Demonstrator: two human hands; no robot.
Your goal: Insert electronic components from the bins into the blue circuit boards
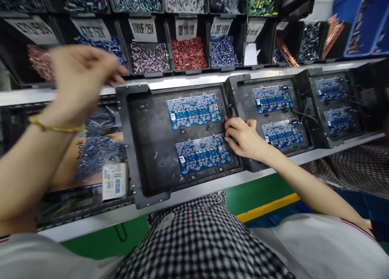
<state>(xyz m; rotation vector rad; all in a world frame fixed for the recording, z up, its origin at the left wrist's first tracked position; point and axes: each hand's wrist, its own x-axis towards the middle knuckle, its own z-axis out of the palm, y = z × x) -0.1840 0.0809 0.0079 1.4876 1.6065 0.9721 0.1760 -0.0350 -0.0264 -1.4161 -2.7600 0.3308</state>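
My left hand [80, 74], blurred by motion, is raised in front of a bin of blue capacitors [105, 47]; smearing hides whether its fingers hold anything. My right hand [244, 137] is closed, fingers curled at the right edge of the lower blue circuit board [203, 154]. Whatever its fingertips pinch is hidden. Another blue circuit board [194, 111] lies above that one, and both sit in a black tray [146, 149]. Small parts cover both boards, and each bears a white label at its left end.
Labelled bins of components line the back, among them red capacitors [189, 54]. On the right, two more black trays [316, 139] hold boards. At left lie a bag of parts [99, 157] and a white box [114, 182]. A checkered sleeve [352, 165] shows at right.
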